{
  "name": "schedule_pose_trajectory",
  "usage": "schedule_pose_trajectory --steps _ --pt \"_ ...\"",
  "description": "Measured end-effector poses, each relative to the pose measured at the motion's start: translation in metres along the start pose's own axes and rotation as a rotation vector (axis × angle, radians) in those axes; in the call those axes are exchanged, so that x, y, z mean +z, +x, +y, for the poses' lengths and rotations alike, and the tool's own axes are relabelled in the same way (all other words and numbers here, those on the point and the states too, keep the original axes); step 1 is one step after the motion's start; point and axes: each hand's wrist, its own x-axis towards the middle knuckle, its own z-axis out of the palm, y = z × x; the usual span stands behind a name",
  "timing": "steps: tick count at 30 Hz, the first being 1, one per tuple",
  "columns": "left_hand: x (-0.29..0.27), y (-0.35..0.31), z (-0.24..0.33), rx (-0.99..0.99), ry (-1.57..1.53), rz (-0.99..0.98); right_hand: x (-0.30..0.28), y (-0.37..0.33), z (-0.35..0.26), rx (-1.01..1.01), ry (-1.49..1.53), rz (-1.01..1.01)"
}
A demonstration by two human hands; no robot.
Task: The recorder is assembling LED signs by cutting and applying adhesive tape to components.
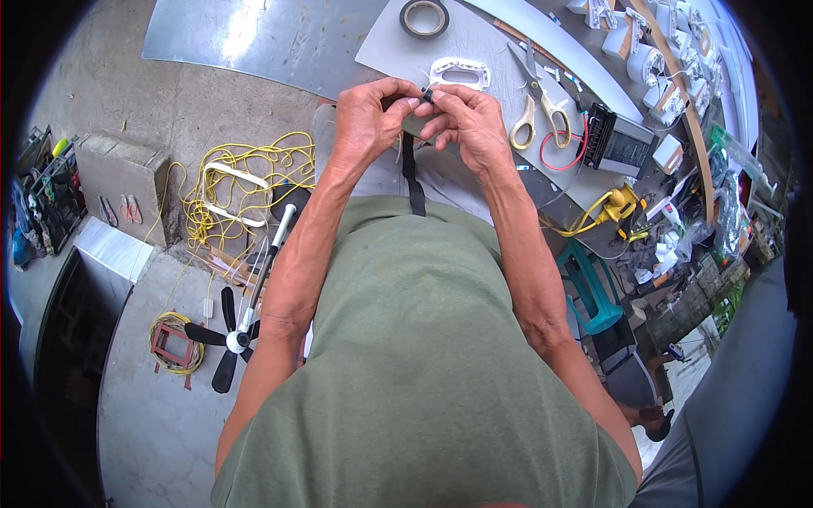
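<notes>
In front of my waist, near the table's close edge, both hands meet fingertip to fingertip. My left hand point(371, 118) pinches one side of a small black piece point(428, 96). My right hand point(471, 123) grips its other side between thumb and forefinger, with the remaining fingers curled. The fingers cover much of the piece, and its exact kind does not show. Just beyond them lies a white oval plastic part point(460, 87) with a long opening. Scissors with cream handles point(555, 121) rest to the right of my right hand. A black strip point(412, 173) hangs at my waist.
A roll of dark tape point(425, 35) lies on the grey board point(385, 52). To the right are a black slotted box point(622, 142) with a red wire point(566, 166), several white plastic housings point(645, 63) and a teal stool point(600, 296). Left are tangled yellow cord point(216, 199) and a black-bladed fan point(227, 371).
</notes>
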Motion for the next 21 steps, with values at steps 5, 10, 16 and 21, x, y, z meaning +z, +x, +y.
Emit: schedule_pose_trajectory --steps 5,10,16,21 --pt "0.001 -0.003 0.0 0.027 -0.039 0.038 -0.005 -0.002 -0.006 0.062 0.239 -0.112" --pt "0.004 -0.005 0.0 0.087 0.038 0.049 -0.001 0.0 -0.009 0.077 0.039 0.011" --pt "0.003 -0.006 0.005 0.074 0.016 0.049 0.009 0.002 -0.005 0.038 0.044 0.13" --pt "0.0 -0.002 0.007 -0.082 -0.158 0.034 0.017 0.004 0.005 0.036 0.246 0.168"
